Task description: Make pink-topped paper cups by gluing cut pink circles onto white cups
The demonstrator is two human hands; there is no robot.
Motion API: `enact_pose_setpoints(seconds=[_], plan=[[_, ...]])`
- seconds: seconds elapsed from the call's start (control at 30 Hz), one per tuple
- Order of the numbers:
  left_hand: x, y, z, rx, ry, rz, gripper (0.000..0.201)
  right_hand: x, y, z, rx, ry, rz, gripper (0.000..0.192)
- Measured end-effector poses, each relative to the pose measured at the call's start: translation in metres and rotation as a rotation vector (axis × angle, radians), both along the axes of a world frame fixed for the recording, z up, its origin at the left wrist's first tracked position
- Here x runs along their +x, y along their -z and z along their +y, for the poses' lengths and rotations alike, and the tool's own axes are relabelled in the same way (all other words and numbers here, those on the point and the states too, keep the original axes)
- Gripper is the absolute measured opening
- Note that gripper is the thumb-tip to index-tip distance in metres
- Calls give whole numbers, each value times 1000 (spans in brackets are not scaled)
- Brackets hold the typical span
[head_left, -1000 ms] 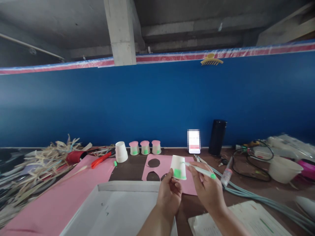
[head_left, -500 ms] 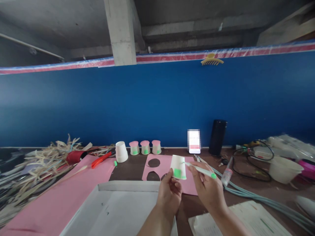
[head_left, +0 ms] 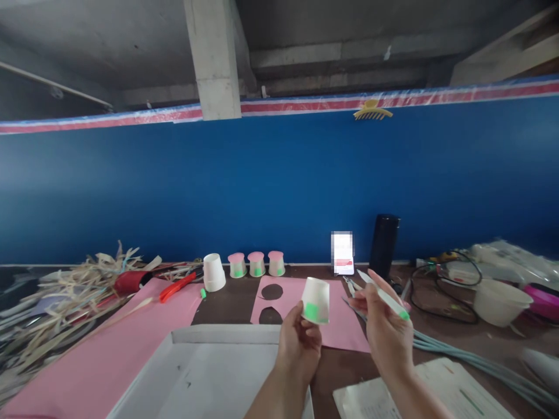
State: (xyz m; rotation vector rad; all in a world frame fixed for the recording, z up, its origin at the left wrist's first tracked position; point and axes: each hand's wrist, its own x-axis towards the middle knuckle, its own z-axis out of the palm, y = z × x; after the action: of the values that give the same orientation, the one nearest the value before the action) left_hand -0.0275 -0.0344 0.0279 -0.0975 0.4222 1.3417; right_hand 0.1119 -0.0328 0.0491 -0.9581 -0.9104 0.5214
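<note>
My left hand (head_left: 301,334) grips an upside-down white paper cup (head_left: 318,294) near its rim. A green coloured patch marks the cup's side. Off to the right, my right hand (head_left: 388,326) is closed around a white marker (head_left: 386,298) with a green end, its tip pointing up and left, apart from the cup. Beneath the cup lies a pink sheet (head_left: 343,320) with round holes cut in it. Behind stand three cups (head_left: 257,267) with pink tops and green patches, beside a white stack of upturned cups (head_left: 213,272). A small green cap (head_left: 203,293) lies near the stack.
A white tray (head_left: 225,333) sits in front, left of my hands. Red-handled scissors (head_left: 177,286) rest on another pink sheet (head_left: 109,343). A phone (head_left: 343,256) and black cylinder (head_left: 384,244) stand at the back. Cables (head_left: 454,349), a white tub (head_left: 498,299) and papers (head_left: 441,387) are at right.
My right hand has moved right with the marker, whose tip has come away from the cup. My left hand still holds the cup in nearly the same place.
</note>
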Motion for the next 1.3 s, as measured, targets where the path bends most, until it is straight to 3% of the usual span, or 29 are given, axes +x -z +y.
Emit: enact_pose_setpoints(seconds=[0.13,0.33,0.43,0.67,0.87,1.0,1.17,1.3], plan=[[0,-6,-4,-4,43,-33,12,5,6,13,-155,-271,263,44],[0,-8,-10,-10,119,-73,14,-2,17,12,-131,-662,222,42],[-1,-7,-9,9,192,-116,13,-6,19,8,-129,-729,181,44],[1,-9,-8,-13,159,-52,16,-6,18,10,-144,-616,106,41],[7,-6,-14,140,173,86,28,-2,16,18,-156,-473,184,43],[13,-2,-19,208,213,179,22,10,17,23,-177,-379,109,44],[17,3,-16,147,197,273,20,14,12,22,-179,-326,21,43],[16,6,-11,57,113,252,18,11,7,15,-47,-177,29,43]])
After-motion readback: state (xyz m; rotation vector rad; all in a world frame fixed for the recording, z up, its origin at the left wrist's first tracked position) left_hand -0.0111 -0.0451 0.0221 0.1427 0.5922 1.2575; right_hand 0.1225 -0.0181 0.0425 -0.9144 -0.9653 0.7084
